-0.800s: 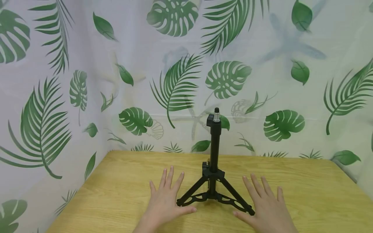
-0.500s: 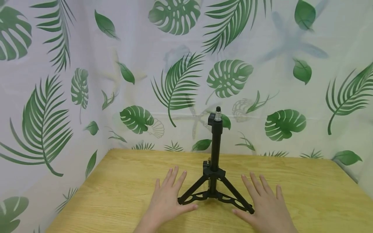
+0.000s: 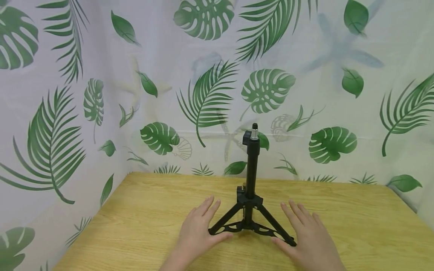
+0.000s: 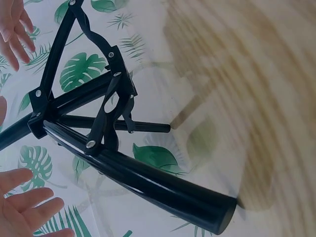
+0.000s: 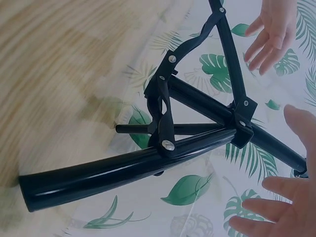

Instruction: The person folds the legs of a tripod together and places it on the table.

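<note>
A small black tripod stand (image 3: 251, 173) stands upright with its legs spread and a silver stud on top. My left hand (image 3: 198, 229) is held beside its left leg, fingers extended and thumb pointing inward. On the other side, my right hand (image 3: 308, 233) is beside the right leg with its fingers extended too. Both wrist views show a gap between the fingers and the tripod's black tubes. In the left wrist view, part of my left hand (image 4: 24, 207) shows at the lower left; in the right wrist view, my right hand (image 5: 281, 202) shows at the lower right.
The tripod stands on a light wood-grain table (image 3: 142, 210). Behind and to the left hangs a white curtain (image 3: 217, 52) printed with green leaves, meeting the table's back edge.
My left hand has shifted slightly right, and its fingers have drawn closer together. The right hand's fingers have also closed up a little. The tripod stays in place on the table.
</note>
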Demonstrator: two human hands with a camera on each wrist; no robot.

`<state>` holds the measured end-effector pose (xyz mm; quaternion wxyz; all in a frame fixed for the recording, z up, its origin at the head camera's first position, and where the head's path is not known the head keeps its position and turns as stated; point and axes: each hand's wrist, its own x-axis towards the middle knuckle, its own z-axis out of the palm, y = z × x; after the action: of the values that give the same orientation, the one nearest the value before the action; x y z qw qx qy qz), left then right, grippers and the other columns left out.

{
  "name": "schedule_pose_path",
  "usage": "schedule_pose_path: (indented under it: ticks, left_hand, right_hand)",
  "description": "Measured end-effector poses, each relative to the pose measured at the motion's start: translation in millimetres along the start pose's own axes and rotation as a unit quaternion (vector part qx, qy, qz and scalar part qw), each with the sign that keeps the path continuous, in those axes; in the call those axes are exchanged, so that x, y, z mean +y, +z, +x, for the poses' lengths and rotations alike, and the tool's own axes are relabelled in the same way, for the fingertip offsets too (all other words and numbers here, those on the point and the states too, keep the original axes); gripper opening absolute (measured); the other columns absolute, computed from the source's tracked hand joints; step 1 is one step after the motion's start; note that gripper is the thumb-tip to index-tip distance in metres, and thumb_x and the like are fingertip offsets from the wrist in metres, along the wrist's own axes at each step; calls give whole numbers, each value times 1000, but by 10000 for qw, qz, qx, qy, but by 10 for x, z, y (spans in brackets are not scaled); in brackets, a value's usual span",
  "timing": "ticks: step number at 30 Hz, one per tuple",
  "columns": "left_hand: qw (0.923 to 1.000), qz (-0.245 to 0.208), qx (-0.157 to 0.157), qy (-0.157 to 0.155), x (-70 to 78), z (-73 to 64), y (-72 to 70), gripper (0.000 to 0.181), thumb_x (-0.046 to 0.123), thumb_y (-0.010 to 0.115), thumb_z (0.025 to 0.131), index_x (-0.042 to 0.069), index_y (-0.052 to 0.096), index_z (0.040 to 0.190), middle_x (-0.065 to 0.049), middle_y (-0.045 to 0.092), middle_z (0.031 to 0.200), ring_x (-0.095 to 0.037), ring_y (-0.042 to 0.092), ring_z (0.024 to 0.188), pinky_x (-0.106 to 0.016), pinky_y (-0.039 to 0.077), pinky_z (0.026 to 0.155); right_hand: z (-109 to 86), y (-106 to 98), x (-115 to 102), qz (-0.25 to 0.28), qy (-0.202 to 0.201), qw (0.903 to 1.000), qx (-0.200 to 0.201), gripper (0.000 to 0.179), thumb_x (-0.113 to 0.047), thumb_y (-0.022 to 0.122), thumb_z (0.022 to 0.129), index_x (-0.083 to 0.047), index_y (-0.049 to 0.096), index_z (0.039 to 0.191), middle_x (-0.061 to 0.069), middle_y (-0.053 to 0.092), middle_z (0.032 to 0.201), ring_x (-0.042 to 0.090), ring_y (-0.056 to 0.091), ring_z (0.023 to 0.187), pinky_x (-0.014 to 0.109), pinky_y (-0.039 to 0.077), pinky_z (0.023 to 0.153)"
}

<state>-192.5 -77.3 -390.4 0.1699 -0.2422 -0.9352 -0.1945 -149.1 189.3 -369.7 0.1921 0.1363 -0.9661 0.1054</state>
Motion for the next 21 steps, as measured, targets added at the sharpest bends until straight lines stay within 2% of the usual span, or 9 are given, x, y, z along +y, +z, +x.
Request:
schedule_pose_path:
  ticks: [3, 9, 13, 21]
  left_hand:
    - [9996, -145, 224, 103, -13, -3, 19, 76, 58, 60, 72, 11, 45, 130, -9, 41, 133, -26, 43, 115, -43, 39, 88]
    - [9973, -519, 501, 149, -27, -1, 50, 65, 49, 63, 74, 9, 51, 124, -10, 51, 123, -25, 51, 108, -39, 45, 82]
    - [9956, -806, 469, 79, -26, -2, 60, 60, 46, 64, 75, 8, 55, 120, -7, 55, 119, -22, 52, 106, -35, 45, 83]
    - [9854, -1678, 295, -13, -43, 6, 77, 50, 35, 67, 77, 6, 57, 117, -7, 57, 115, -21, 52, 105, -34, 44, 85]
  right_hand:
    - [-2, -8, -9, 156, -128, 9994, 295, 78, -57, 60, 73, -5, 45, 129, 20, 46, 126, 38, 40, 114, 57, 29, 90]
    - [9, 8, -21, 373, -285, 9945, 941, 69, -42, 73, 67, -4, 53, 121, 17, 53, 117, 35, 51, 101, 53, 39, 82]
    - [32, 11, -59, 683, -252, 9891, 1278, 62, -33, 77, 64, -2, 58, 115, 16, 57, 112, 34, 55, 94, 49, 45, 73]
    - [77, 56, -68, 1049, -148, 9832, 1483, 53, -26, 78, 64, -3, 61, 109, 14, 61, 104, 30, 58, 91, 43, 48, 71]
